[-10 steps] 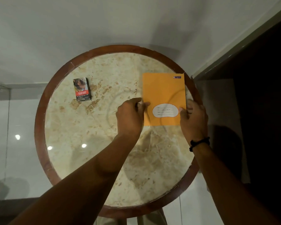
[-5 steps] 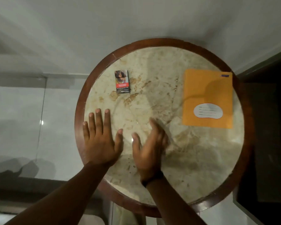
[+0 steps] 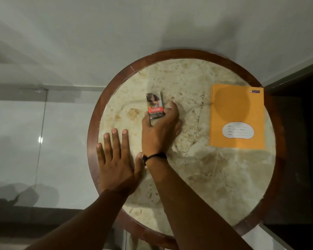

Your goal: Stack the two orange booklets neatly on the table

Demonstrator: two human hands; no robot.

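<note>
An orange booklet (image 3: 237,114) with a white label lies flat at the right side of the round marble table (image 3: 215,168). Only one orange cover shows; a second booklet beneath it cannot be made out. My left hand (image 3: 116,159) rests flat and spread on the table's left edge, holding nothing. My right hand (image 3: 160,129), with a black band at the wrist, is closed around the lower end of a small red and black pack (image 3: 154,106) near the table's middle left, far from the booklet.
The table has a dark wooden rim (image 3: 92,127). A glossy pale floor (image 3: 25,141) lies to the left and a pale wall behind. A dark opening (image 3: 305,141) stands close to the table's right side.
Both hands left the booklet, which stays flat at the right. My left hand settled flat on the left edge. My right hand then reached forward and gripped the small pack.
</note>
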